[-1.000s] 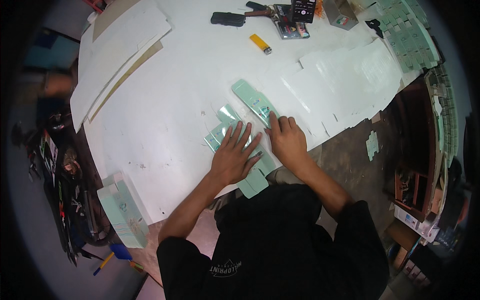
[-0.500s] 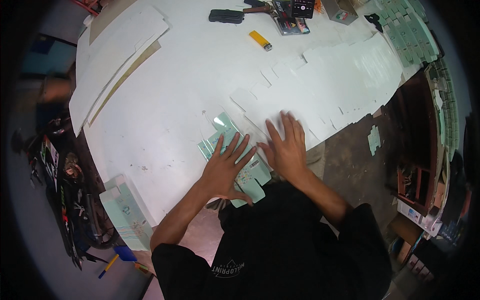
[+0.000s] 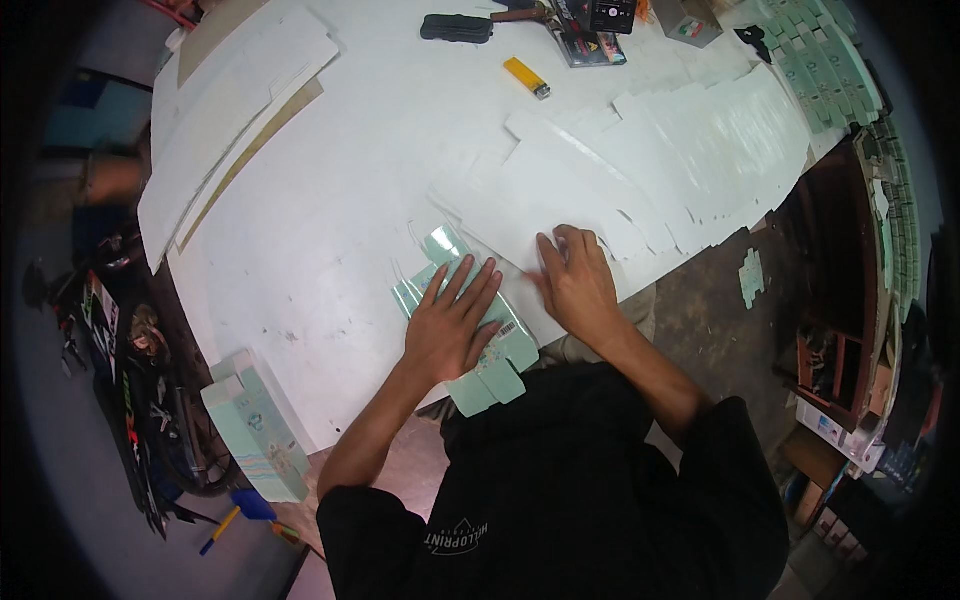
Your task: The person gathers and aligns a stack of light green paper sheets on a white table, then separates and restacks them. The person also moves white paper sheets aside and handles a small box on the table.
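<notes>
My left hand point(image 3: 448, 325) lies flat, fingers stretched, on a mint-green flat carton blank point(image 3: 515, 350) at the near edge of the white table. The blank has a barcode and small printed figures, and one flap reaches over the edge toward my shirt. Just right of it, my right hand point(image 3: 582, 285) has its fingers bent and drawn together at the near edge of overlapping white-backed blanks point(image 3: 600, 180). What its fingertips hold, if anything, is hidden. Left of my left arm, a folded mint-green carton point(image 3: 258, 430) sits at the table's near left edge.
White sheets point(image 3: 240, 90) lie stacked at the far left. Beyond the middle are a yellow lighter point(image 3: 527, 77), a black case point(image 3: 456, 28) and a phone point(image 3: 612, 14). Stacked green cartons point(image 3: 825, 65) stand far right. One blank point(image 3: 751, 278) lies on the floor. A bicycle point(image 3: 180, 420) stands left.
My right hand's fingers have gone from spread to bent together. The white blanks beyond it have shifted, with one edge now standing out. My left hand's fingers have moved closer together on the green blank.
</notes>
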Demonstrator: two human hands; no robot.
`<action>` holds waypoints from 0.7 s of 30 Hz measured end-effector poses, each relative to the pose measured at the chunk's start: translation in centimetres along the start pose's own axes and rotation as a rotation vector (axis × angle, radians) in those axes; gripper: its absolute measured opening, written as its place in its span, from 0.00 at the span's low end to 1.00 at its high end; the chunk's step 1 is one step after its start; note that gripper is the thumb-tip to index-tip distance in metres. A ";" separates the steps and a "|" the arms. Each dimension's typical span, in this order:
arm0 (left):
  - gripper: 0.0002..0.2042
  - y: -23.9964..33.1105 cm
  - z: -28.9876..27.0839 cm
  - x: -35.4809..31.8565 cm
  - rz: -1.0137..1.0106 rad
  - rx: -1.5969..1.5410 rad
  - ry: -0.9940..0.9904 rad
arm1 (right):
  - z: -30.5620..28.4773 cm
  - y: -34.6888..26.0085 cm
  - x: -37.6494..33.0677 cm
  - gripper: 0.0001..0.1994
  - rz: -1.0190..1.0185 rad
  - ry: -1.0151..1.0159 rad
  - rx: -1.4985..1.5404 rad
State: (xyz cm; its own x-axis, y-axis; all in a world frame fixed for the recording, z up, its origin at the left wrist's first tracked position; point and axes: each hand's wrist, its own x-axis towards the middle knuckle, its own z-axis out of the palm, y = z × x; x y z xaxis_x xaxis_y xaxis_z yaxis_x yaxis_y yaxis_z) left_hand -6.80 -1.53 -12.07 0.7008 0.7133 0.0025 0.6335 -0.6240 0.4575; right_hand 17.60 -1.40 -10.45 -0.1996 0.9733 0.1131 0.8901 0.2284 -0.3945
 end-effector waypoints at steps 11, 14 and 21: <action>0.33 0.5 -0.9 0.0 0.016 0.011 0.012 | 0.6 -0.5 0.2 0.26 0.047 0.043 0.194; 0.32 -0.1 0.1 -0.2 0.021 0.061 0.007 | 1.1 -0.4 0.7 0.25 -0.044 0.090 -0.089; 0.45 0.3 0.5 0.3 0.145 0.307 -0.051 | 2.0 -2.6 -0.1 0.17 0.223 -0.247 0.637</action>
State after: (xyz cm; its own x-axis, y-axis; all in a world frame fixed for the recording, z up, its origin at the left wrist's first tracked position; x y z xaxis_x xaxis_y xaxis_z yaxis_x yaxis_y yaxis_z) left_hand -6.24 -1.70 -12.42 0.8012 0.5983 -0.0003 0.5900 -0.7900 0.1669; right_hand 14.48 -2.01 -11.28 -0.1947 0.9577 -0.2118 0.5231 -0.0813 -0.8484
